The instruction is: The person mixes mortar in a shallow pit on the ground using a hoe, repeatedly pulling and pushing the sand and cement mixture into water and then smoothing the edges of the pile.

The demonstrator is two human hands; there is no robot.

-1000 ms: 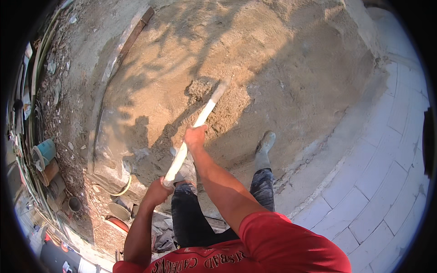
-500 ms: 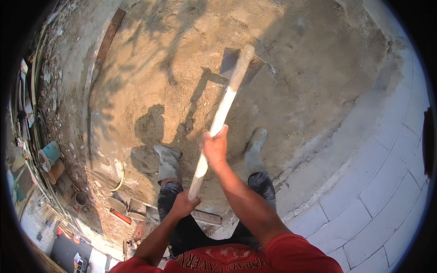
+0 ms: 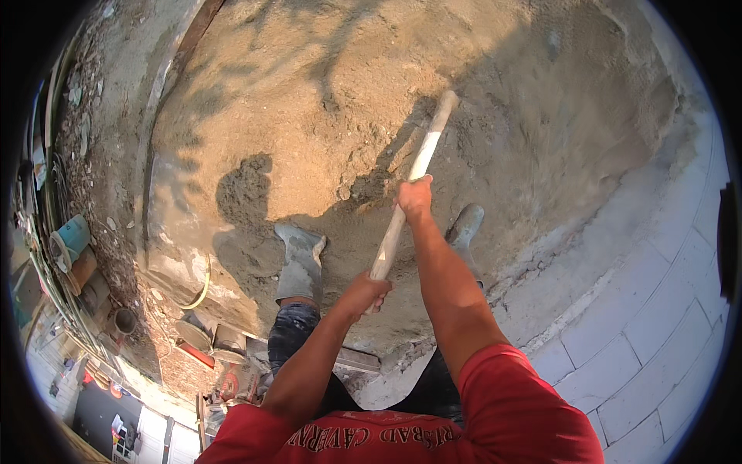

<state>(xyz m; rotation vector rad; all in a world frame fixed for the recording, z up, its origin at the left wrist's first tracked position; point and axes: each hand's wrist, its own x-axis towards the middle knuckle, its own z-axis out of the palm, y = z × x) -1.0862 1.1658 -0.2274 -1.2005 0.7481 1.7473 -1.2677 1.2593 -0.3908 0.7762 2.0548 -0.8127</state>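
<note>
A hoe with a long pale wooden handle (image 3: 427, 153) slants away from me over a wide bed of damp sandy mix (image 3: 309, 147). My left hand (image 3: 366, 295) is wrapped round the near end of the handle. Further up, my right hand (image 3: 415, 198) grips it near the middle. The hoe's blade does not show now; it lies hidden beyond or beneath the handle's far end. My boots, the left (image 3: 300, 259) and the right (image 3: 465, 226), stand in the mix on either side of the handle, both coated in grey.
A white block wall (image 3: 665, 332) curves along the right. A board (image 3: 184, 58) edges the mix at the left. Beyond it lie long thin poles (image 3: 46, 255), a blue-green bucket (image 3: 72, 236) and a yellow-green hose piece (image 3: 202, 288). Near my feet lies a short plank (image 3: 358, 359).
Both hands and the handle have moved right, the left hand also upward and forward. The blade, visible before at the far end, is now out of sight. My right boot has shifted right.
</note>
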